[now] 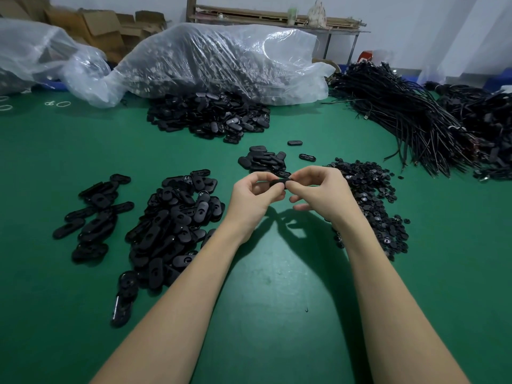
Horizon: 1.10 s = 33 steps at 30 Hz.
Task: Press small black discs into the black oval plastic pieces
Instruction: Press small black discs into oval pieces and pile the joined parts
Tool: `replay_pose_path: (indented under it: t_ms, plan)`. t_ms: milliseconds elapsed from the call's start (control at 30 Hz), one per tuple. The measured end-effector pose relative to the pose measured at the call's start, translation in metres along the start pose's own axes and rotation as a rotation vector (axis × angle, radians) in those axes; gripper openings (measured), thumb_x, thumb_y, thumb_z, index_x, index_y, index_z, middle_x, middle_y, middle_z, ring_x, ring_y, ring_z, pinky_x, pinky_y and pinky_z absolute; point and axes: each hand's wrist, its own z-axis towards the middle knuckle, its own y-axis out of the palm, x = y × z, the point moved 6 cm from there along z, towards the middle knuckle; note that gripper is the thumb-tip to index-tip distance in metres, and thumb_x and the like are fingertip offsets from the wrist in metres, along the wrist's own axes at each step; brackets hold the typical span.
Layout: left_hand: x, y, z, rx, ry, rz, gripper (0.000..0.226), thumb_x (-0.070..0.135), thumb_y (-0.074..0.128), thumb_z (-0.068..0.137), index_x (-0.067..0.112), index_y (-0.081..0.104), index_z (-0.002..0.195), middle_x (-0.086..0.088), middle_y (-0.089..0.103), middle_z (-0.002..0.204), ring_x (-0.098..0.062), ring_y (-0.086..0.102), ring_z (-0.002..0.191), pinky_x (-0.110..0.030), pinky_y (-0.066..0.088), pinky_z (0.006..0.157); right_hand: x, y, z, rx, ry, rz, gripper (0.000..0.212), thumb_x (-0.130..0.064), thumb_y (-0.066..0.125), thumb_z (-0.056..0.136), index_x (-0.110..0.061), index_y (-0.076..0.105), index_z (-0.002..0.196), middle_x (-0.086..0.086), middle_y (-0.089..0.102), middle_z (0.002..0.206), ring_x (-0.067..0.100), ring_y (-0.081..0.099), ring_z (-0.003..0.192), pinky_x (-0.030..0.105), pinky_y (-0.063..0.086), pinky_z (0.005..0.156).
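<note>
Head view, one moment, contents as recorded. Green felt-like worktop (263, 273), carrying all items below.

Item in hand: one black oval plastic piece (278, 180), held edge-on above the worktop between both hands. Left hand (253, 196) gripped its left end, fingers curled round it. Right hand (321, 189) pinched its right end between thumb and forefinger, remaining fingers loosely curled beneath. Whether a disc was seated in the piece could not be told.

Heap of small black round discs (371, 200), lying just right of the right hand and running toward the near edge.

Large heap of black oval pieces (171, 225), left of the left forearm; a smaller scatter of the same (94, 217) further left.

Small cluster of oval pieces (263, 160), just beyond the hands, with two loose ones (295, 143) beside it.

Far heap of oval pieces (210, 115), spilling from a clear plastic bag (221, 59).

Second clear plastic bag (33, 51), far left.

Bundles of black cables (415, 120), far right.

Brown cardboard boxes (105, 26), behind the bags.
</note>
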Motion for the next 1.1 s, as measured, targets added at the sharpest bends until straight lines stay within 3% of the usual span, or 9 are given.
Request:
replay_pose_path:
  t_ms: [200,367,567,700,833,967,1100]
  plan:
    - [0.0015,0.0036,-0.0016,0.022,0.019,0.085,0.012,0.0,0.07,0.092,0.011,0.065,0.092,0.0,0.074,0.079,-0.012,0.074,0.075,-0.022,0.057,0.076,0.0005,0.0027,0.0006,0.017,-0.053,-0.11,0.007,-0.011,0.077,0.088,-0.01,0.071,0.085,-0.002,0.068,0.069,0.005,0.065,0.057,0.029,0.061,0.058]
    - [0.0019,0.0016,-0.0017,-0.023,-0.013,-0.056,0.011,0.0,0.071,0.091,0.009,0.067,0.096,0.001,0.077,0.081,-0.018,0.076,0.083,-0.027,0.06,0.084,0.0023,0.0035,-0.0001,-0.012,-0.047,0.005,0.009,-0.009,0.076,0.09,-0.009,0.068,0.086,-0.007,0.065,0.067,0.007,0.066,0.061,0.03,0.061,0.059]
    - [0.0015,0.0035,-0.0025,0.007,-0.014,0.04,0.011,-0.001,0.07,0.091,0.008,0.066,0.094,0.003,0.076,0.076,-0.014,0.075,0.076,-0.02,0.058,0.075,0.0051,0.0038,0.0017,0.0,-0.045,-0.058,0.014,-0.008,0.075,0.088,-0.012,0.065,0.08,-0.011,0.064,0.061,0.007,0.067,0.056,0.034,0.063,0.06]
    - [0.0015,0.0032,-0.0022,0.039,0.002,0.109,0.01,0.0,0.07,0.091,0.009,0.066,0.094,0.0,0.074,0.079,-0.01,0.074,0.072,-0.019,0.057,0.072,0.0064,0.0047,0.0017,0.015,-0.048,-0.085,0.014,-0.01,0.076,0.087,-0.013,0.065,0.08,-0.008,0.068,0.064,0.018,0.074,0.06,0.036,0.064,0.06]
    - [-0.0006,0.0021,-0.0007,0.062,0.002,0.164,0.01,0.003,0.073,0.09,0.012,0.067,0.091,0.002,0.075,0.075,-0.01,0.074,0.072,-0.018,0.056,0.07,0.0093,0.0054,0.0024,0.025,-0.047,-0.08,0.014,-0.008,0.076,0.087,-0.013,0.064,0.08,-0.009,0.067,0.063,0.012,0.073,0.059,0.036,0.065,0.062]
    - [-0.0015,0.0015,-0.0005,0.1,0.018,0.224,0.012,0.007,0.074,0.089,0.017,0.067,0.088,0.004,0.075,0.074,-0.013,0.075,0.074,-0.027,0.06,0.076,0.0094,0.0078,0.0029,0.02,-0.056,-0.067,0.015,-0.008,0.076,0.086,-0.012,0.064,0.079,-0.011,0.065,0.057,0.009,0.071,0.058,0.036,0.065,0.063]
    - [0.0024,0.0021,-0.0039,0.063,0.042,0.128,0.011,0.006,0.072,0.091,0.014,0.066,0.095,0.002,0.076,0.078,-0.016,0.076,0.078,-0.024,0.059,0.074,0.0088,0.0061,0.0026,0.004,-0.063,-0.009,0.013,-0.008,0.076,0.088,-0.011,0.065,0.082,-0.01,0.066,0.06,0.011,0.07,0.057,0.037,0.065,0.065]
